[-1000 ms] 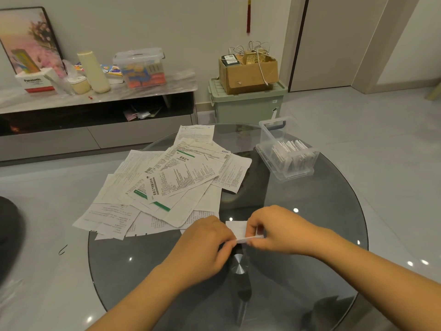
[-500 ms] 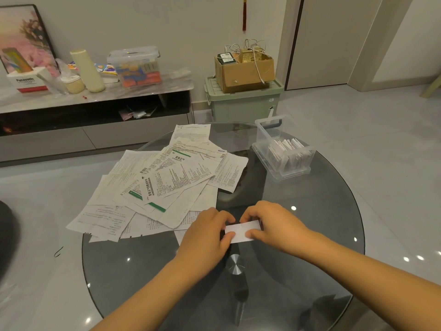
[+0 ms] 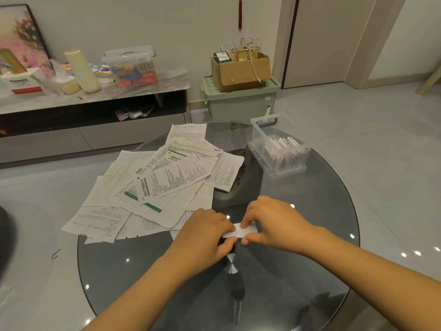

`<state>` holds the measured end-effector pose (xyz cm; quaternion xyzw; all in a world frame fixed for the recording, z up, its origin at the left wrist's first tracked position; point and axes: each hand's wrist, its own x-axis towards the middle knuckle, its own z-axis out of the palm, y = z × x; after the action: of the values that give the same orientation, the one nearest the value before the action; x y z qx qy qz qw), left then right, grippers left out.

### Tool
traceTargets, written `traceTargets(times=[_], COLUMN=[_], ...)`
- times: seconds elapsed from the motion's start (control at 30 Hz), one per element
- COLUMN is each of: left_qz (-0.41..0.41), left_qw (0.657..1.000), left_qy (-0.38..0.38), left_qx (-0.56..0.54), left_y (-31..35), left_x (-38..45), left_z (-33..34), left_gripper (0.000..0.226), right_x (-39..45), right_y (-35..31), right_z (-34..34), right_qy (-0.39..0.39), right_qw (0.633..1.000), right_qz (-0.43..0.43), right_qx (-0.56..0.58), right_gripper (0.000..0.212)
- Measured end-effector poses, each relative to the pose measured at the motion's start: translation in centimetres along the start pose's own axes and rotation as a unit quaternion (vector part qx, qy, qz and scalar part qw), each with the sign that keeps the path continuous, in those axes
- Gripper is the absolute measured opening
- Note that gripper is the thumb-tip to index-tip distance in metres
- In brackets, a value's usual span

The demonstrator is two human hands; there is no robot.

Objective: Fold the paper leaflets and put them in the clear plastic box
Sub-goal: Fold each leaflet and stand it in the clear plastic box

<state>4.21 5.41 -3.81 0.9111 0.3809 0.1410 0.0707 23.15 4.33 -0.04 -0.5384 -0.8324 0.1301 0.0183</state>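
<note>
Loose leaflets [image 3: 167, 182] left on the table [image 3: 298, 271], box [image 3: 280, 149] far right, folded strip [image 3: 241, 231] nearest.

Bare glass on the surface [image 3: 298, 235] lies open between the hands and the box [image 3: 279, 149], and across the whole near half. Loose leaflets [image 3: 155, 185] crowd the far left, overlapping out past the rim. The box stands far right, its top open.

A second ago the folded leaflet [image 3: 241, 231] was held edge-up between both hands – now it lies flat on the bench [image 3: 310, 259], left hand [image 3: 205, 237] and right hand [image 3: 269, 223] pinching its ends closer together.
</note>
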Motion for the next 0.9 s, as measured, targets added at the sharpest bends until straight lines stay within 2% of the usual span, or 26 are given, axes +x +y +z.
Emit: traceTargets(times=[0.13,0.23,0.33,0.47,0.67,0.9], left_qz=[-0.023,-0.086,-0.172,-0.208,-0.186,-0.148], left_qw=[0.999,0.991,0.963,0.935,0.941,0.934], left_qy=[0.022,0.034,0.078,0.126,0.146,0.164], left_qx=[-0.035,-0.099,-0.193,-0.26,-0.241,-0.281], left_y=[0.4,0.7,1.0,1.3,2.0,2.2], left_x=[0.3,0.7,1.5,3.7,7.3,13.6], left_z=[-0.5,-1.1,-2.2,-4.0,-5.1,-5.0], left_gripper=[0.029,0.018,0.015,0.017,0.016,0.011], right_x=[0.0,-0.1,0.1,0.3,0.8,1.1], right_y=[0.0,0.2,0.3,1.4,3.5,6.8], right_z=[-0.2,-0.5,-1.5,-3.6,-5.1,-7.4], right_qy=[0.043,0.079,0.114,0.165,0.211,0.277], right_qw=[0.999,0.997,0.993,0.983,0.967,0.937], right_qz=[-0.003,0.003,0.002,0.024,0.065,0.143], right_qx=[-0.002,0.016,0.041,0.081,0.127,0.157], right_gripper=[0.025,0.019,0.016,0.015,0.013,0.011])
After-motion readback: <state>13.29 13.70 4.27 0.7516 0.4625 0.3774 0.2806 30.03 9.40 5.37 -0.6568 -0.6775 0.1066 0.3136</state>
